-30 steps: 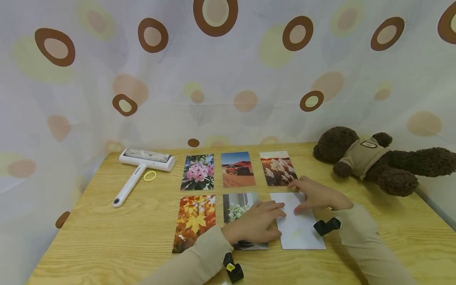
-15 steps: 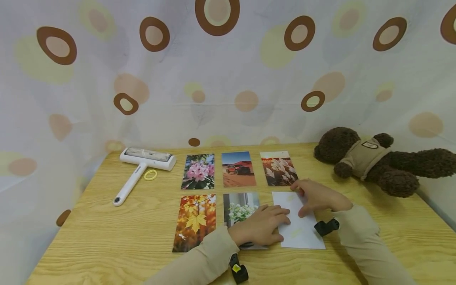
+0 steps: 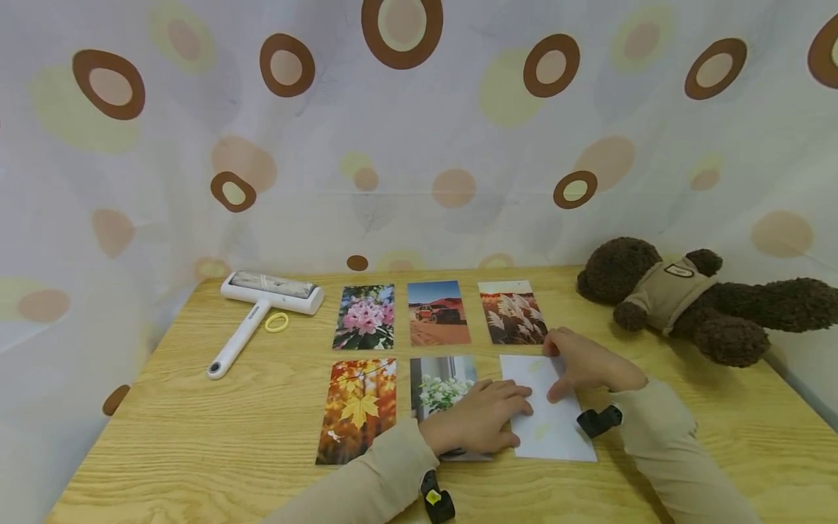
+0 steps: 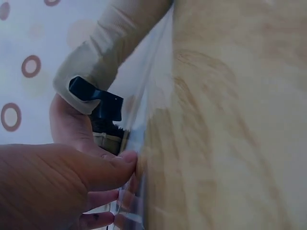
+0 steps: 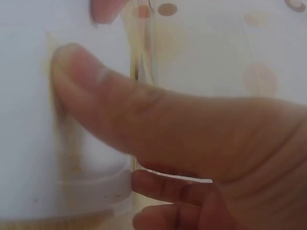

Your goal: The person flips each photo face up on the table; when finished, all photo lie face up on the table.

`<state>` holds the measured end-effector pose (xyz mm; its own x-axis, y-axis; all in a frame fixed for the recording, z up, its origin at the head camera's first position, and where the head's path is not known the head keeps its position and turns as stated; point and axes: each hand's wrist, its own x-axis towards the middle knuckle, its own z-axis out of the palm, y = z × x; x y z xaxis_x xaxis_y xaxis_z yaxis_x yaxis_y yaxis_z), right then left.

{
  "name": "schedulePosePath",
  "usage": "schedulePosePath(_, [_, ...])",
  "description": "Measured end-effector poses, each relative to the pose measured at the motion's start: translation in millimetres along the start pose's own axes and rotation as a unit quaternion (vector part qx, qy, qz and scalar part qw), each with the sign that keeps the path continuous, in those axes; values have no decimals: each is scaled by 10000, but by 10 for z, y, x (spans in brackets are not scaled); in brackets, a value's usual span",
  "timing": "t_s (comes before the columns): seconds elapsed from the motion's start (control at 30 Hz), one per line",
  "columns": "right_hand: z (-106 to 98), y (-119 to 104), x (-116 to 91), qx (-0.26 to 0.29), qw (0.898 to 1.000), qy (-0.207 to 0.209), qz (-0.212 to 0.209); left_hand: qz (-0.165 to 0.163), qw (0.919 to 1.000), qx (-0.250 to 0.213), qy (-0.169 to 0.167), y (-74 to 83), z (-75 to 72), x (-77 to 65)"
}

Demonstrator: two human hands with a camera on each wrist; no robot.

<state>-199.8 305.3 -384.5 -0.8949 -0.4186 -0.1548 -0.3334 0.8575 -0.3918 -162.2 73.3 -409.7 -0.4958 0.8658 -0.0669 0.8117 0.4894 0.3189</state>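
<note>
A white blank-faced card (image 3: 568,437) lies at the right end of the front row on the table. My left hand (image 3: 481,416) reaches over the white-flower picture card (image 3: 437,378), its fingertips at the white card's left edge. In the left wrist view the left thumb (image 4: 108,170) lies low against the table surface. My right hand (image 3: 589,364) is at the white card's upper right, index finger by the top corner and thumb over its face. The right wrist view shows that thumb (image 5: 79,72) on the white surface, other fingers near the edge.
A maple-leaf card (image 3: 358,411) lies front left. Behind are cards of pink flowers (image 3: 364,316), a truck in a desert (image 3: 438,313) and reeds (image 3: 513,313). A white lint roller (image 3: 245,331) and yellow ring (image 3: 276,322) lie left, a brown teddy bear (image 3: 674,291) right.
My left hand has shifted slightly right along the table. The right hand's fingers have moved a little right, and the white card's top edge has slid slightly right.
</note>
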Motion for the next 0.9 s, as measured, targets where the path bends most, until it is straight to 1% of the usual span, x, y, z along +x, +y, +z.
schedulePosePath(0.1, [15, -17, 6, 83, 9999, -25, 69, -65, 9999, 60, 87, -7, 15, -12])
schedulePosePath(0.2, [27, -28, -2, -63, 9994, -174, 293, -237, 9994, 46, 239, 8, 37, -18])
schedulePosePath(0.27, [22, -36, -15, -287, 9984, -222, 444, -494, 9979, 21, 413, 29, 42, -17])
schedulePosePath(0.33, [17, -51, -25, -478, 9974, -200, 510, -835, 9944, -62, 637, 47, 44, -9])
schedulePosePath(0.43, [-1, -79, -42, -473, 9977, -66, 485, -1322, 9865, -194, 946, 59, 44, 8])
schedulePosePath(0.5, [-15, -95, -59, -317, 9984, -14, 463, -1484, 9820, -410, 1094, 63, 50, 21])
schedulePosePath(0.53, [-25, -98, -67, -248, 9988, 3, 431, -1499, 9807, -509, 1145, 62, 53, 26])
schedulePosePath(0.57, [-34, -98, -74, -200, 9990, 23, 401, -1502, 9786, -710, 1213, 61, 55, 30])
schedulePosePath(0.6, [-46, -92, -83, -157, 9993, 38, 326, -1462, 9756, -1011, 1286, 60, 53, 33])
schedulePosePath(0.63, [-55, -85, -86, -115, 9996, 55, 238, -1377, 9706, -1427, 1367, 55, 53, 36])
schedulePosePath(0.67, [-65, -76, -87, -54, 9999, 76, 119, -1280, 9621, -1920, 1455, 51, 46, 35])
schedulePosePath(0.7, [-74, -68, -87, 24, 10000, 93, 3, -1182, 9519, -2370, 1539, 44, 35, 34])
schedulePosePath(0.73, [-83, -59, -86, 121, 9998, 92, -127, -1080, 9390, -2837, 1616, 33, 32, 32])
schedulePosePath(0.8, [-95, -42, -84, 343, 9986, 57, -410, -886, 9050, -3793, 1711, 15, 22, 27])
schedulePosePath(0.83, [-98, -42, -79, 459, 9974, 28, -549, -811, 8894, -4149, 1739, 5, 21, 26])
schedulePosePath(0.87, [-102, -46, -78, 595, 9959, -8, -678, -778, 8762, -4421, 1753, -1, 20, 27])
schedulePosePath(0.9, [-106, -55, -76, 698, 9943, -35, -803, -759, 8655, -4631, 1755, -8, 24, 29])
